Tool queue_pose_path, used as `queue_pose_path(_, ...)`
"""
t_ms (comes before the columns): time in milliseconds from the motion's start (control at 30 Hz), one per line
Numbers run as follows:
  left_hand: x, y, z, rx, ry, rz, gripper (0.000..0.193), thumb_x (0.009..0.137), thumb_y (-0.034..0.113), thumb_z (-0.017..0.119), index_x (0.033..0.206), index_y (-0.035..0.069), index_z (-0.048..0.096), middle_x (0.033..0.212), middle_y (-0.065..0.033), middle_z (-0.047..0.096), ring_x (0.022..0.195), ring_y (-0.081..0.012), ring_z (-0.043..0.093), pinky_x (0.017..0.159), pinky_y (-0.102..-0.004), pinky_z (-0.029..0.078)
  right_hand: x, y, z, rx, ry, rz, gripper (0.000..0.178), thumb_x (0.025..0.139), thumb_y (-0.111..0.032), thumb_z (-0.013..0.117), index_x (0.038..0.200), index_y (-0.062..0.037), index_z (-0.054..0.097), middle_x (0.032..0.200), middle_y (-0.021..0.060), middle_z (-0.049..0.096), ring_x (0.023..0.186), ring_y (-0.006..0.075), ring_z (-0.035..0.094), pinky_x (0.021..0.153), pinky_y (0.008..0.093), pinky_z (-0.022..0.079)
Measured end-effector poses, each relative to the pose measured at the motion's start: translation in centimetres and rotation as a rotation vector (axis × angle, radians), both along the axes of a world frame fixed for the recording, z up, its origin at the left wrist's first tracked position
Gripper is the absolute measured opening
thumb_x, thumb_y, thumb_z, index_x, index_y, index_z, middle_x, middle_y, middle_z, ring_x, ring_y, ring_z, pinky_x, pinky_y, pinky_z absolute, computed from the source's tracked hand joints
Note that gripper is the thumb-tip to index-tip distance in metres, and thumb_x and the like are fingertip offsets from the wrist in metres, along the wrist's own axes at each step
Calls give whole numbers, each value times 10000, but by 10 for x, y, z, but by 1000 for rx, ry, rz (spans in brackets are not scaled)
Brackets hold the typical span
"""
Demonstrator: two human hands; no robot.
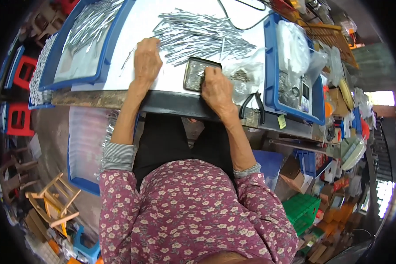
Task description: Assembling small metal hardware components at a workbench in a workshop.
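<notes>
My left hand (147,61) is closed above the white tabletop, fingers curled under. Whatever it may hold is hidden. Just left of it lies a thin dark strip (126,60). My right hand (218,91) has its fingers pinched together at the right side of a small dark-rimmed tray (187,79) with tiny metal pieces in it. What sits in that pinch is too small to make out. Beyond both hands spreads a loose pile of thin silvery strips (198,35). Right of my right hand are a clear plastic bag with small brownish parts (240,75) and black-handled pliers (254,107) by the table edge.
A blue bin (104,61) of similar strips stands at the left, another blue bin (273,83) with clear plastic bags at the right. A black cable (233,25) curves over the far side. Below the table sits a blue-edged crate (86,185). Red stools (20,119) stand left.
</notes>
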State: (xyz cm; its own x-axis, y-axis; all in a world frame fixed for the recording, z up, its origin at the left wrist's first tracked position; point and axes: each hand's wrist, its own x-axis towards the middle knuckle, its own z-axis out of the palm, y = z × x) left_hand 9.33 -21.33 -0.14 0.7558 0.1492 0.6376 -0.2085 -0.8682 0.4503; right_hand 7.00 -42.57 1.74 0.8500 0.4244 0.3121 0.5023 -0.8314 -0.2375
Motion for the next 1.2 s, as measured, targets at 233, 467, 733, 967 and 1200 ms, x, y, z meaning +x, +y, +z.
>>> queue_pose_path(233,45,-101,31,-100,156,-519,173,694,-8,469,825,-12,582,813,-206,579,838,-364,540,752,-415,432,-2,-3,-1,3,78,30,336,605,12,623,907,40,476,846,226,492,770,386,556,589,460,477)
queue_pose_path(467,93,-169,25,189,305,-650,134,650,-12,509,769,8,568,782,-178,575,818,-356,545,682,-427,439,-4,-4,-11,79,19,67,283,637,-65,582,912,2,573,920,225,518,839,382,521,591,456,475)
queue_pose_path(733,120,-196,21,298,358,-673,63,699,35,481,721,16,538,771,-183,571,776,-363,559,641,-440,434,-1,0,-21,206,32,20,276,695,-76,545,956,12,554,903,193,540,781,354,528,603,434,451)
queue_pose_path(967,132,-207,15,402,445,-664,124,752,74,447,748,16,557,777,-196,572,795,-365,565,651,-439,456,-4,1,-23,369,20,90,437,726,-219,575,1085,14,488,1028,215,514,940,386,475,755,453,402)
queue_pose_path(1200,131,-213,13,442,427,-643,156,755,81,427,720,-8,550,761,-200,575,764,-360,575,645,-437,464,-6,1,-21,449,7,98,428,754,-218,537,1118,-3,474,1083,204,492,988,375,453,802,445,387)
